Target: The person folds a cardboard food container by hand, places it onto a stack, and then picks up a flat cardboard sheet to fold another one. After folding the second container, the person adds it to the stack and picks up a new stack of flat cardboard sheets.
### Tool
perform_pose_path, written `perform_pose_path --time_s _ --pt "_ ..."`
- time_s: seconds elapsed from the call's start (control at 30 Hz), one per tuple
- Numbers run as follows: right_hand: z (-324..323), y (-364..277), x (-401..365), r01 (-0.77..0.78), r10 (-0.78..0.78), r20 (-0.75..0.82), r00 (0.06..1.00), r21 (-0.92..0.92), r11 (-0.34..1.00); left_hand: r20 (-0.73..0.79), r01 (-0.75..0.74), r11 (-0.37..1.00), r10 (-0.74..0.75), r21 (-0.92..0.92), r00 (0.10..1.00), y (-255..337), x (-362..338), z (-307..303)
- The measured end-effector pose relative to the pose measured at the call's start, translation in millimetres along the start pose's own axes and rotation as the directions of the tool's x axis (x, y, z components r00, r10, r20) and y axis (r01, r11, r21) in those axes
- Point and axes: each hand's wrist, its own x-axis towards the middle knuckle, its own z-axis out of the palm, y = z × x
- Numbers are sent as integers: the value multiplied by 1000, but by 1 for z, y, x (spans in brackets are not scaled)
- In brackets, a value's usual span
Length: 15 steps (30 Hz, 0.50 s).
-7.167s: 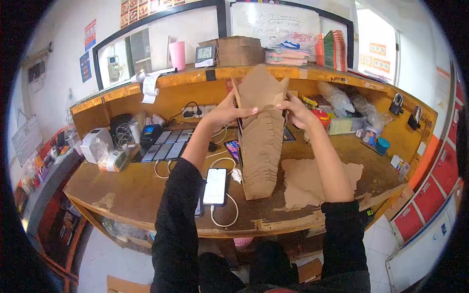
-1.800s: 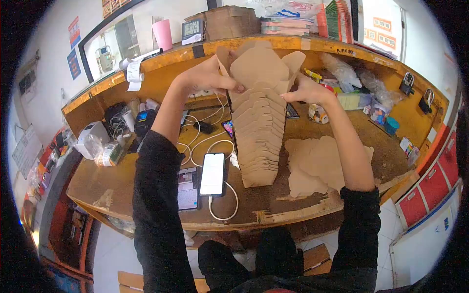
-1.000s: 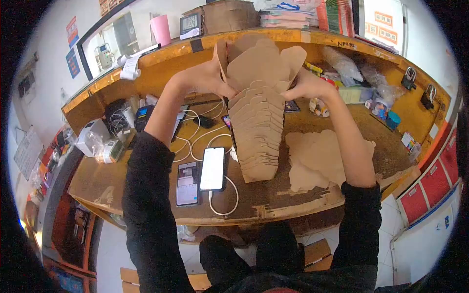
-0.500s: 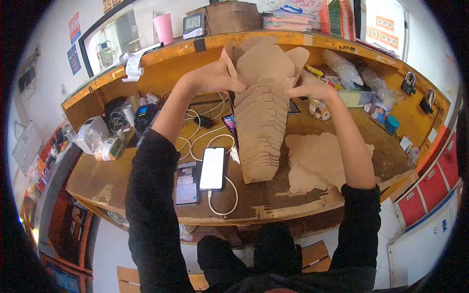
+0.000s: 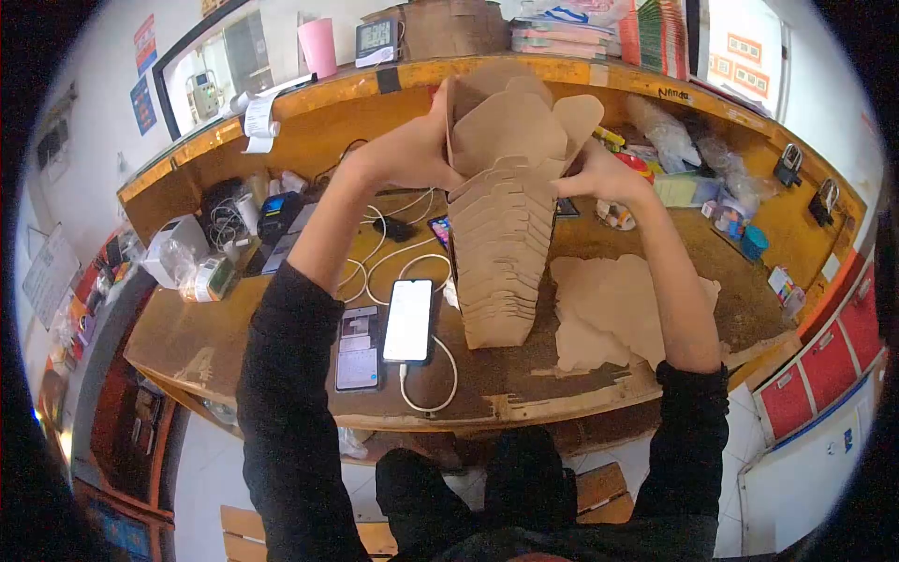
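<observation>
A tall nested stack of brown paper food boxes [image 5: 501,253] stands on the wooden desk, its upper end leaning away from me. At the far end of the stack, my left hand [image 5: 421,150] grips the left side of the topmost box [image 5: 515,122], whose flaps stand up and spread. My right hand [image 5: 604,176] holds the right side of that same box, thumb toward me. Both hands have their fingers partly hidden behind the cardboard. Flat unfolded brown cardboard sheets [image 5: 609,314] lie on the desk under my right forearm.
Two phones lie left of the stack: a white-screened phone [image 5: 408,320] with a cable plugged in, and a grey phone [image 5: 359,348]. A tape roll [image 5: 614,215] sits beyond my right hand. Plastic bags [image 5: 670,136] and a blue-lidded jar [image 5: 753,242] are at right. A raised shelf [image 5: 552,71] runs behind.
The top box's flaps have tilted and opened more toward me, with both hands still on its sides. My view has shifted slightly; the phones and flat sheets stay in place.
</observation>
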Motion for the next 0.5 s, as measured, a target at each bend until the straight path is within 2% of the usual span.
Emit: perform_pose_path --time_s 0.17,0.23,0.3,0.37,0.43,0.5 --pt "-4 -9 -2 -45 47 46 998 -28 999 34 29 999 -29 -15 999 9 -6 -1" --pt "-7 -4 2 -18 27 78 997 -120 993 36 8 999 -6 -49 999 14 -6 -4" --pt "-6 1 4 1 7 58 998 -130 992 137 202 946 -172 -255 976 16 -6 -8" --pt "-9 4 5 25 -19 39 999 -141 990 144 178 959 -149 -220 978 17 -4 -9" --pt "-7 -5 3 22 -16 64 998 -89 996 153 155 971 -128 -183 980 12 -4 -8" --pt "-6 -14 1 -24 27 96 995 -31 999 132 199 952 -172 -233 976 10 -7 -4"
